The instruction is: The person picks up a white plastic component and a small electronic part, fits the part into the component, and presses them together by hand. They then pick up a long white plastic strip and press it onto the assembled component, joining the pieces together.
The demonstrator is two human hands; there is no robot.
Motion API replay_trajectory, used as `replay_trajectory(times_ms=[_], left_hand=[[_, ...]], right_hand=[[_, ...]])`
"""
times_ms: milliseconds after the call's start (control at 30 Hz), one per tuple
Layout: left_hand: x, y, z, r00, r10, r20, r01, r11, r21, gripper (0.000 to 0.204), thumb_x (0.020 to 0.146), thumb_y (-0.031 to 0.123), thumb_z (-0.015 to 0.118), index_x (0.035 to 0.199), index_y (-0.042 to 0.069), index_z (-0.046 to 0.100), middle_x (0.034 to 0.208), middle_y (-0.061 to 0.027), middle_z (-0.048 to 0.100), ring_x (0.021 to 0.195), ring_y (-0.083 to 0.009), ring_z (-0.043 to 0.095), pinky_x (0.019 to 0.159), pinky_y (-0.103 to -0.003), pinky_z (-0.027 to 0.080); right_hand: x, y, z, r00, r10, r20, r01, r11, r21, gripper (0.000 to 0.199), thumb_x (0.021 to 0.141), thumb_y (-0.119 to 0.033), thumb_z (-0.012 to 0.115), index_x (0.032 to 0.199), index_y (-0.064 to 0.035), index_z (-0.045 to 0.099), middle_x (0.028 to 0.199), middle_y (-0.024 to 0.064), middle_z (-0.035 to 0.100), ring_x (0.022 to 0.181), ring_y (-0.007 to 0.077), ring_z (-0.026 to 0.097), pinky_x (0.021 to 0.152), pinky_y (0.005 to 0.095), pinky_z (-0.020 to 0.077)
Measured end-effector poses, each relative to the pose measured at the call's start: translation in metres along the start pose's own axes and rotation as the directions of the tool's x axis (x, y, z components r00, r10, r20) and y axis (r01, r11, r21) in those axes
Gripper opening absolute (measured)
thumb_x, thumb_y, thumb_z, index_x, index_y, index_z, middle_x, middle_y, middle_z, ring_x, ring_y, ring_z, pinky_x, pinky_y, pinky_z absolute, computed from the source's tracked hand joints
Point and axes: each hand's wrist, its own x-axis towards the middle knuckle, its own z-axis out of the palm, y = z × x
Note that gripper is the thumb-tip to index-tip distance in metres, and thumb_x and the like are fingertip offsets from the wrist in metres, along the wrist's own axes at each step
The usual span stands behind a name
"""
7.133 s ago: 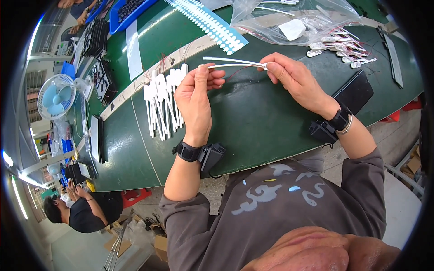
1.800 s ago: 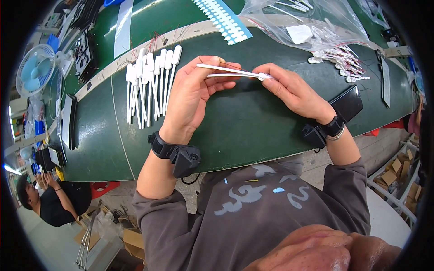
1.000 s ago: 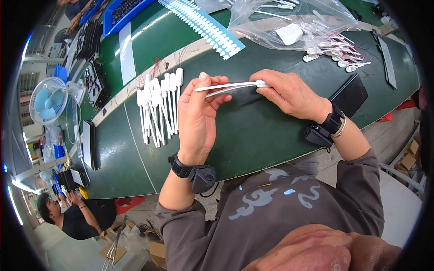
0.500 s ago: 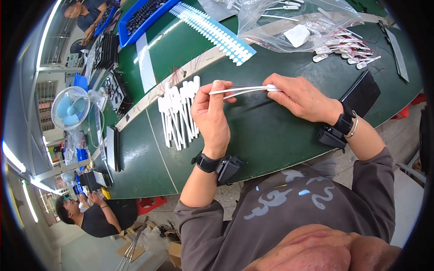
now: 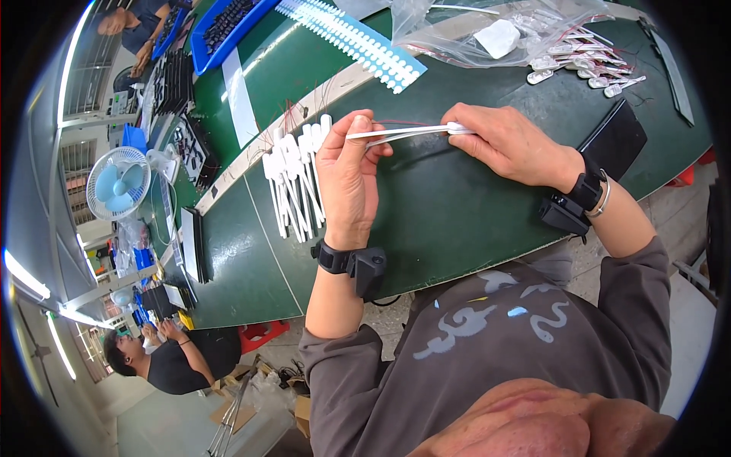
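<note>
A slim white plastic stick piece (image 5: 407,133) spans the gap between my hands, looking like two thin strips that meet at the right end. A fine red wire runs just above it. My left hand (image 5: 349,175) pinches its left end between thumb and fingers. My right hand (image 5: 521,146) is closed on the rounded right end, which is partly covered by the fingers. Close beside my left hand lies a pile of white sticks (image 5: 295,183) with rounded heads and thin wires.
A blue sheet of white round stickers (image 5: 381,62) lies ahead. Beyond is a clear plastic bag (image 5: 449,49), near more wired sticks (image 5: 582,61). A black phone-like slab (image 5: 615,141) is by my right wrist. A blue tray (image 5: 199,53) of dark parts sits far left.
Both hands have shifted slightly up in the picture with the stick piece still between them. The left fingers have spread a little.
</note>
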Motion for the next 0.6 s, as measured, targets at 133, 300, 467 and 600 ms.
replay_trajectory(times_ms=[133, 300, 467, 600], left_hand=[[-0.003, 0.003, 0.000, 0.997, 0.075, 0.013, -0.076, 0.985, 0.155, 0.022, 0.097, 0.014, 0.068, 0.112, -0.002, 0.069, 0.100, -0.0112, 0.072, 0.087, -0.0149, 0.068, 0.074, -0.028, 0.056], [-0.001, 0.023, -0.011, 0.981, -0.146, 0.125, 0.137, 0.988, 0.075, 0.025, 0.098, 0.014, 0.065, 0.117, -0.003, 0.068, 0.105, -0.0160, 0.073, 0.092, -0.0177, 0.070, 0.081, -0.030, 0.056], [-0.006, 0.031, 0.004, 0.997, -0.008, 0.082, -0.032, 0.880, 0.474, 0.023, 0.099, 0.013, 0.063, 0.114, -0.004, 0.068, 0.104, -0.0163, 0.074, 0.095, -0.0171, 0.069, 0.088, -0.031, 0.055], [-0.016, 0.042, 0.013, 0.994, -0.056, 0.096, 0.015, 0.924, 0.382, 0.022, 0.100, 0.014, 0.063, 0.110, -0.005, 0.068, 0.100, -0.0132, 0.074, 0.095, -0.0161, 0.069, 0.086, -0.031, 0.056]], right_hand=[[0.002, -0.001, 0.000, 0.999, -0.039, -0.005, 0.039, 0.999, -0.005, 0.017, 0.099, -0.019, 0.059, 0.109, -0.0051, 0.057, 0.086, 0.0149, 0.062, 0.076, 0.0361, 0.061, 0.064, 0.0415, 0.0463], [0.002, -0.001, -0.002, 1.000, -0.026, -0.017, 0.026, 0.999, -0.032, 0.017, 0.098, -0.019, 0.061, 0.108, -0.0053, 0.058, 0.088, 0.0140, 0.063, 0.077, 0.0355, 0.062, 0.065, 0.0412, 0.0470], [0.002, 0.001, 0.000, 0.997, -0.055, -0.052, 0.051, 0.995, -0.082, 0.018, 0.097, -0.019, 0.062, 0.108, -0.0055, 0.059, 0.091, 0.0133, 0.064, 0.078, 0.0350, 0.062, 0.065, 0.0409, 0.0478], [0.002, 0.002, -0.001, 0.997, -0.055, -0.058, 0.049, 0.994, -0.102, 0.019, 0.098, -0.019, 0.062, 0.110, -0.0052, 0.059, 0.094, 0.0131, 0.064, 0.079, 0.0350, 0.062, 0.066, 0.0411, 0.0482]])
